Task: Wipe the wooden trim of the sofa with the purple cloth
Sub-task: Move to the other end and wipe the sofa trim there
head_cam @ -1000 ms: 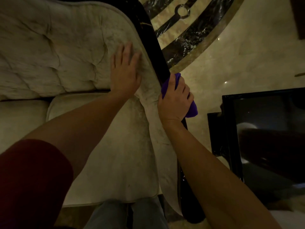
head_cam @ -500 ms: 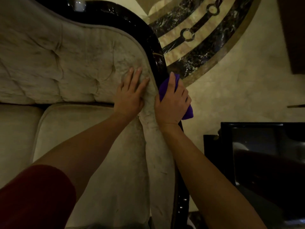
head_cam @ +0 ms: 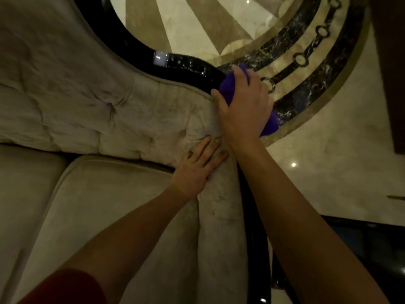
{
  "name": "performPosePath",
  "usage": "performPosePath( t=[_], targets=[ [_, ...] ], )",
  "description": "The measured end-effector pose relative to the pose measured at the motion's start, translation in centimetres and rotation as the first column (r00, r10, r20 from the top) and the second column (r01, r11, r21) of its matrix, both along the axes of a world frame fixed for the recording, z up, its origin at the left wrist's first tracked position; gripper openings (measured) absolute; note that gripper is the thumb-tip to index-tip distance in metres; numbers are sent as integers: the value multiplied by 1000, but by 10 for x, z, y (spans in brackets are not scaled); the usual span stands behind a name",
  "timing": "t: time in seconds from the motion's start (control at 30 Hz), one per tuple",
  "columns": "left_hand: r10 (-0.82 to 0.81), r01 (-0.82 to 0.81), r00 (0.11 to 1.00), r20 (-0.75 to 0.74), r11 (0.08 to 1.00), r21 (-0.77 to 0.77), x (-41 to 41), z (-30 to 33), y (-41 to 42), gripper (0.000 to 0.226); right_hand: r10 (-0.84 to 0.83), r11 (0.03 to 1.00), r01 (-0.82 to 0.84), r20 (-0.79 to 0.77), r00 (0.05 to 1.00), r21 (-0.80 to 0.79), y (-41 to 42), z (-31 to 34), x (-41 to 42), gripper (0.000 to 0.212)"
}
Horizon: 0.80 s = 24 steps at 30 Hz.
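Note:
The sofa (head_cam: 92,110) is beige and tufted, edged by glossy dark wooden trim (head_cam: 182,66) that curves along the top of its back and runs down the arm. My right hand (head_cam: 244,106) presses the purple cloth (head_cam: 228,86) onto the trim where the back bends into the arm; the cloth shows above my fingers and under my palm at the right. My left hand (head_cam: 197,165) lies flat with fingers spread on the upholstery at the inner corner of the arm, just below my right wrist.
Beyond the trim lies a polished marble floor (head_cam: 328,161) with a dark and gold circular inlay. A dark glossy table (head_cam: 383,249) stands at the lower right, close to the sofa arm. The seat cushion (head_cam: 109,205) is below my left arm.
My right hand has slid the cloth farther up along the trim toward the curve of the back. My left hand stayed on the upholstery and now sits lower than the right. The view tilted forward.

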<state>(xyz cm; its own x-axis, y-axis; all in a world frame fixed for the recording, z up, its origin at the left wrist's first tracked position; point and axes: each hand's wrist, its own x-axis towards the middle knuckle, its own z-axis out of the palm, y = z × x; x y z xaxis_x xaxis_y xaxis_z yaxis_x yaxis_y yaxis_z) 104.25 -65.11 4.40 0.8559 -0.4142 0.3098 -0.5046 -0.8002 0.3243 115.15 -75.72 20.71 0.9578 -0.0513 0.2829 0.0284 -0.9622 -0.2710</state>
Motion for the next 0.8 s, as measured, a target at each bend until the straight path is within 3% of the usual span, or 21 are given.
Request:
performPosePath(
  t=[0.2,0.37,0.5,0.7,0.8],
  targets=[
    [-8,5,998,-63,998,-55,0,2,-1,53,34,997,-31,-44,998,64,22,20,26,54],
    [-35,27,998,-53,989,-144,0,13,4,51,-46,996,46,5,999,-72,51,19,41,43],
    [-133,89,974,-182,968,-233,-6,39,13,61,-62,988,56,-35,997,-146,65,24,42,37],
    [-187,159,946,-266,980,-123,-2,85,80,46,-49,980,25,-117,992,-196,84,26,46,38],
    [-144,92,959,-243,973,-214,2,115,106,35,6,989,-30,-161,987,-143,96,31,52,44]
  ],
)
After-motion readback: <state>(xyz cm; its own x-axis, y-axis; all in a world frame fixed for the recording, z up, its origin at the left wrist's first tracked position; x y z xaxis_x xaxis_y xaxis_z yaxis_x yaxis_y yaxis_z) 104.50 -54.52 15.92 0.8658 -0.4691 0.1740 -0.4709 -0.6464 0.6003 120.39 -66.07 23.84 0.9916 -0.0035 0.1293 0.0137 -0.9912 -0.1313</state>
